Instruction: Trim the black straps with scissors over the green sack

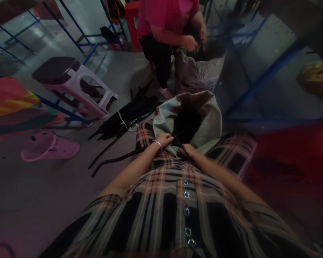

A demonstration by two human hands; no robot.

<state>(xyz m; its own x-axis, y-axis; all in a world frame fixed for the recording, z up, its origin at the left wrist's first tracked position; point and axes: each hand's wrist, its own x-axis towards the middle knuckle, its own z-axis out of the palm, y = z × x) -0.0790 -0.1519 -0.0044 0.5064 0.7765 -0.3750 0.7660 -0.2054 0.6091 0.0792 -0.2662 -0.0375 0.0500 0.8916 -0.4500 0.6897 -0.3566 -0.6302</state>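
An upright pale woven sack [212, 123] stands between my knees, its mouth wide and its inside dark. At its near rim, my left hand [165, 139], with a bangle on the wrist, is closed, fingertips pinched at a thin black piece. My right hand [185, 149] is close beside it, also closed; its fingers are partly hidden and what they hold is unclear. A dark narrow piece [178, 140] shows between the hands. From the floor, a long black strip [114, 158] runs over my left thigh and passes behind my left forearm.
A bundle of black strips [131, 111], tied with white string, lies on the floor at left. Nearby are a pink basket [66, 147] and a plastic stool [56, 70]. Ahead, a co-worker in pink [168, 18] handles something over a grey sack [199, 73]. Blue table frames [269, 75] stand around.
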